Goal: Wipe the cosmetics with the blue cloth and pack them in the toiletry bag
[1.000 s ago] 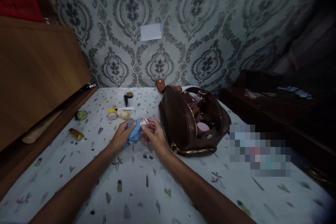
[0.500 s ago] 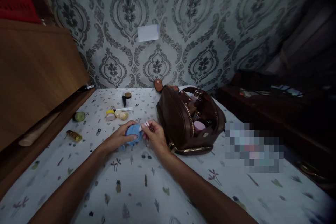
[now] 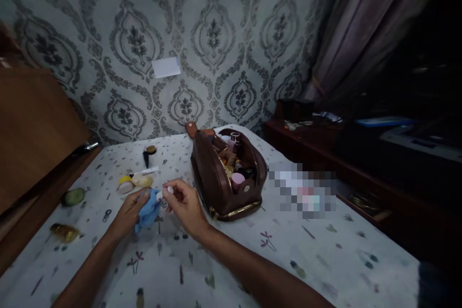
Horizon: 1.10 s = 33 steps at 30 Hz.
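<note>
Near the middle of the bed (image 3: 325, 255), a little toward its left edge, the head view shows me both hands meeting just above the printed sheet. The left hand (image 3: 128, 211) is closed around a bunched blue cloth (image 3: 148, 211), cupping it so the wad presses against a small white-capped container (image 3: 167, 189). The right hand (image 3: 186, 204) pinches that container between thumb and fingertips, which I judge steadies it against the cloth. Just right of them the brown leather toiletry bag (image 3: 216, 187) stands unzipped, mouth gaping over the bottles inside. Toward the far left corner lie small jars (image 3: 132, 183), loose on the sheet.

Left hand (image 3: 129, 211) and right hand (image 3: 186, 204) meet, grips closed.
</note>
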{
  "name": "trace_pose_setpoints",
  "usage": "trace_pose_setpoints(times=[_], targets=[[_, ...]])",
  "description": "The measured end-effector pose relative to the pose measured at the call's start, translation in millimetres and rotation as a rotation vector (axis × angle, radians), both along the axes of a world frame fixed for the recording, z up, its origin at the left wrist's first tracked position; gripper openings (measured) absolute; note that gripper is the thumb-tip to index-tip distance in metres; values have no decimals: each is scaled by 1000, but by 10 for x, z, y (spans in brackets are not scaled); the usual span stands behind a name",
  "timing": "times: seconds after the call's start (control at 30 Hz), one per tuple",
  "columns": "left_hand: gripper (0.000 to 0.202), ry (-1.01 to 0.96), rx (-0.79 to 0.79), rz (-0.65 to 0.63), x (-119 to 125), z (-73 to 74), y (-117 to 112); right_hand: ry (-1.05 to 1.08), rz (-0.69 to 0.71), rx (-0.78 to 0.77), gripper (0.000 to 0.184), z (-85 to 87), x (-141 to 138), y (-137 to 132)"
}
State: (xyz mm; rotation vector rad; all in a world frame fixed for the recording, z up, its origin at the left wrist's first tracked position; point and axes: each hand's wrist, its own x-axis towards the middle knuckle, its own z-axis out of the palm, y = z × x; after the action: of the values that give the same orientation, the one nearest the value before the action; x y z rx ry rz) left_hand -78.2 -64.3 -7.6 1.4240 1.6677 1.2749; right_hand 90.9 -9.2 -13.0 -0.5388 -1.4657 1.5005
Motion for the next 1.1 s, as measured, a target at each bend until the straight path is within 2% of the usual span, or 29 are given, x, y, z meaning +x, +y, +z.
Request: trace_pose_setpoints(times=[0.1, 0.2, 0.3, 0.37, 0.47, 0.67, 0.8, 0.97, 1.1], targets=[[52, -92, 19, 81, 71, 118, -11, -36, -50, 116, 22, 202, 128, -32], [51, -226, 19, 54, 194, 311, -31, -98, -121, 329, 20, 436, 337, -21], [62, -332, -27, 26, 303, 494, -29, -111, -137, 488, 21, 652, 585, 30], [69, -355, -70, 7, 369, 577, 7, -90, -163, 521, 20, 761, 744, 89], [70, -328, -96, -41, 503, 644, 133, -64, -209, 489, 17, 867, 961, 213], [59, -33, -17, -93, 926, 695, 476, -1, -281, 316, 14, 951, 1325, 507], [52, 176, 20, -257, 1161, 725, 572, 18, -366, 339, 15, 989, 1504, 678], [52, 351, -3, -432, 1182, 775, 612, 58, -479, 392, 17, 1069, 1613, 925], [49, 718, 32, -496, 1100, 810, 598, 15, -536, 508, 17, 1163, 1531, 1183]])
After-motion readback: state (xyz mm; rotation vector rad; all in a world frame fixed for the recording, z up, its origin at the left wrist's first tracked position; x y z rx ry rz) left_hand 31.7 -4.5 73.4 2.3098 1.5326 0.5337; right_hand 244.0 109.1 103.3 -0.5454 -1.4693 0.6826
